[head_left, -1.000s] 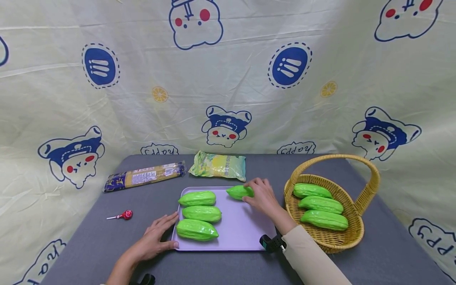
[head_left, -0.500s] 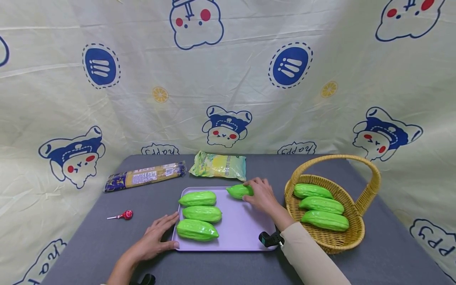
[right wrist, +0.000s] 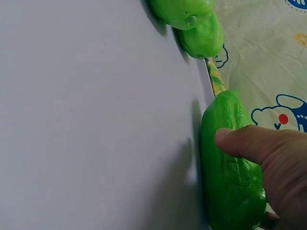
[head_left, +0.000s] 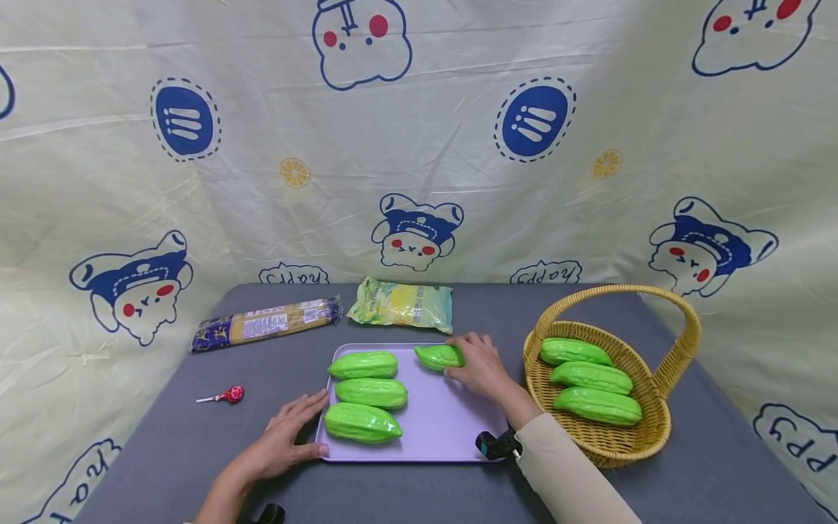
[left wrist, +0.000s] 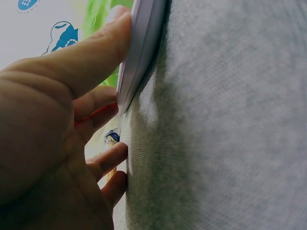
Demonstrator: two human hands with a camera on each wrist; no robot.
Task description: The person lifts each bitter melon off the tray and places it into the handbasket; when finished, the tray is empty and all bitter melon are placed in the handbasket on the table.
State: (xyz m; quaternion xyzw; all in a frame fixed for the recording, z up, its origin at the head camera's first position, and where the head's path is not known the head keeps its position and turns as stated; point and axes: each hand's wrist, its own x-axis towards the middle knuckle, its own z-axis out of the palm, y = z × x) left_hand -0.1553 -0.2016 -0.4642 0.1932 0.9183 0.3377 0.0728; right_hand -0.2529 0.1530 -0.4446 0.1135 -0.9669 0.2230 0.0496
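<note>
On the lilac tray (head_left: 452, 429), three green, ribbed bitter melons lie in a column at the left: a rear one (head_left: 363, 364), a middle one (head_left: 371, 393) and a front one (head_left: 363, 423). A fourth bitter melon (right wrist: 231, 177) lies along the tray's back edge. My right hand (head_left: 481, 367) grips that one from the right, thumb across its near side, and hides its right end. My left hand (head_left: 288, 429) rests at the tray's left edge with fingers spread. In the left wrist view its thumb (left wrist: 91, 60) touches the tray rim.
A wicker basket (head_left: 614, 456) with a tall handle stands to the right, holding three more bitter melons (head_left: 591, 377). Behind the tray lie a noodle packet (head_left: 265, 324) and a green-yellow bag (head_left: 402, 304). A red lollipop (head_left: 232, 394) is at the left.
My right hand and the bitter melon in it have shifted very slightly left along the back of the tray. My left hand has kept its place.
</note>
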